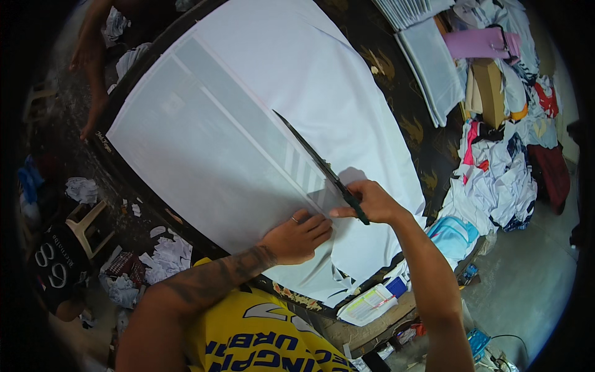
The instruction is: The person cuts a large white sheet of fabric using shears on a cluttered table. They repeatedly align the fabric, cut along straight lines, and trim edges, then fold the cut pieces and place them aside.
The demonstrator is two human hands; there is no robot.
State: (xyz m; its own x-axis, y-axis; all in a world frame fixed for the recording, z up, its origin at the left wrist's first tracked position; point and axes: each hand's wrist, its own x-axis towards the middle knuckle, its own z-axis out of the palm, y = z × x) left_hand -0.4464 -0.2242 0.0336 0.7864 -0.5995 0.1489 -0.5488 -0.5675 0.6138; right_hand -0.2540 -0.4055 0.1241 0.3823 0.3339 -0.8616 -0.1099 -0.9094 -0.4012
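Note:
A white fabric sheet covers much of the table, with a grey translucent sheet bearing pale stripes lying over its left part. My left hand, wearing a ring, rests on the grey sheet's lower right, fingers slightly bent and apart. Just right of it, my right hand grips long dark scissors by the handles. Their blades point up-left along the stripes; whether they touch the sheet I cannot tell. Below my hands the white material has a cut, ragged lower edge.
Folded pale fabric and a heap of garments line the right. At upper left are another person's bare limbs; at lower left, a person in black near a beige plastic stool. Papers lie along the near edge.

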